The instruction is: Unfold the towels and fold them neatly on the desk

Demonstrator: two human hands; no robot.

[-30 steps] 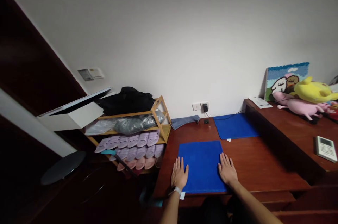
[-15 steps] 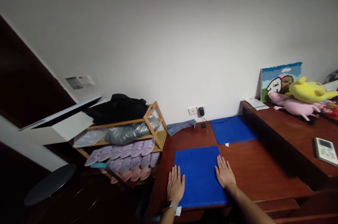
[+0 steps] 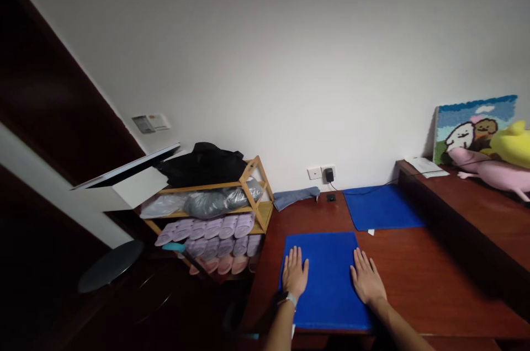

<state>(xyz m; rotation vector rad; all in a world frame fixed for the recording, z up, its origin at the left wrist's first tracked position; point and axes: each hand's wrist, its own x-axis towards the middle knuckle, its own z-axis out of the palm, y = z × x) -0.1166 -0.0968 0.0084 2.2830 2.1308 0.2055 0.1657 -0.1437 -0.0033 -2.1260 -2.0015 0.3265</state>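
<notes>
A blue cloth (image 3: 327,285) lies flat near the front edge of the brown table (image 3: 418,279). On its left part rests my left hand (image 3: 295,274), palm down with fingers stretched out; a watch is on that wrist. My right hand (image 3: 367,279) lies flat along the cloth's right edge, its fingers apart. Neither hand grips anything. Farther back on the table, by the wall, is a second blue cloth (image 3: 383,207) with a small white tag.
A folded grey-blue cloth (image 3: 296,196) lies at the table's back left. Left of the table stands a wooden rack (image 3: 260,213) with slippers (image 3: 223,228) and a black bag (image 3: 207,166). Pink (image 3: 492,173) and yellow plush toys sit on the raised right surface (image 3: 464,202).
The view has turned a little to the left. My left hand has moved inward and up onto the cloth from its left edge; my right hand stays by the right edge.
</notes>
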